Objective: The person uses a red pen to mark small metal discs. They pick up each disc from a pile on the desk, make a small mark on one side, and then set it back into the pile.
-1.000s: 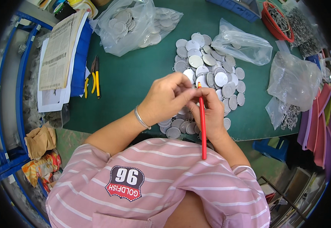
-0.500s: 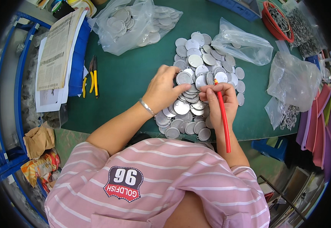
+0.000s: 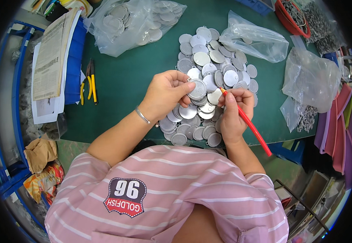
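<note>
Between thumb and fingers, my left hand (image 3: 168, 95) holds a round grey metal medal (image 3: 197, 88) with a small loop on its rim and a textured face. My right hand (image 3: 237, 111) grips a red pencil (image 3: 252, 125), its pale sharpened tip close to the right of that medal. Under and around both hands lies a heap of similar round medals (image 3: 201, 58), some showing smooth shiny backs and some textured faces. My right fingers partly hide the medals beneath them.
On the green table (image 3: 123, 81) are clear bags of medals (image 3: 119, 28), another plastic bag (image 3: 257, 40) and yellow-handled pliers (image 3: 90, 83). Papers (image 3: 54, 56) lean on a blue bin at left. A bag with metal rings (image 3: 307, 117) and a red basket (image 3: 289, 20) stand right.
My left hand has lifted a medal from the heap and tilted it up. The right hand has turned the pencil so its tip points at the medal. The view has shifted slightly.
</note>
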Demonstrator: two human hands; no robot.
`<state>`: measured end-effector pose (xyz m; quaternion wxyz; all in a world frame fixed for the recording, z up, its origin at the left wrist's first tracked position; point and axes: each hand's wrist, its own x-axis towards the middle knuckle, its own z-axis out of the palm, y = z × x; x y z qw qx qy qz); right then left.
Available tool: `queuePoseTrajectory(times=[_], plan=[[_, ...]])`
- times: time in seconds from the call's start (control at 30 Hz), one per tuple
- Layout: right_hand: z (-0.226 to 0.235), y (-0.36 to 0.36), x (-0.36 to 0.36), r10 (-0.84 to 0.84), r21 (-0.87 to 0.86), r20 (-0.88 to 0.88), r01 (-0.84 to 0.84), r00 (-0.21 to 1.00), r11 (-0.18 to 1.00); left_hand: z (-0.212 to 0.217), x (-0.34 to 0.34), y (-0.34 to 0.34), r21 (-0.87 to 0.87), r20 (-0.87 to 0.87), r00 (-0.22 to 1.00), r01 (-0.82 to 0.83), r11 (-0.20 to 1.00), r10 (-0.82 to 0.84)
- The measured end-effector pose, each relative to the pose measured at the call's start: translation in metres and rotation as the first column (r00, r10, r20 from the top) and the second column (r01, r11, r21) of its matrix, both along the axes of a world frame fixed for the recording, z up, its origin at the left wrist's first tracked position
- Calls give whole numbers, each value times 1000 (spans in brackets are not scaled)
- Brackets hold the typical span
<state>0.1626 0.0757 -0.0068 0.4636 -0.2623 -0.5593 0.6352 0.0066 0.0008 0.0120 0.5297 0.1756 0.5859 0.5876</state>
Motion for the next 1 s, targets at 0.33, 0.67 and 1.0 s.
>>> queuePoseTrajectory(times=[0.33,0.67,1.0], plan=[[-18,-9,3,-16,75,51,12,999,997,-20,2,-2,-53,51,999,0,999,3],[-25,-4,2,2,252,81,-22,997,967,-21,3,-3,-31,34,999,6,1000,-5],[-24,-5,-1,-6,310,138,-37,990,950,-23,2,-4,-1,55,998,18,1000,-18]])
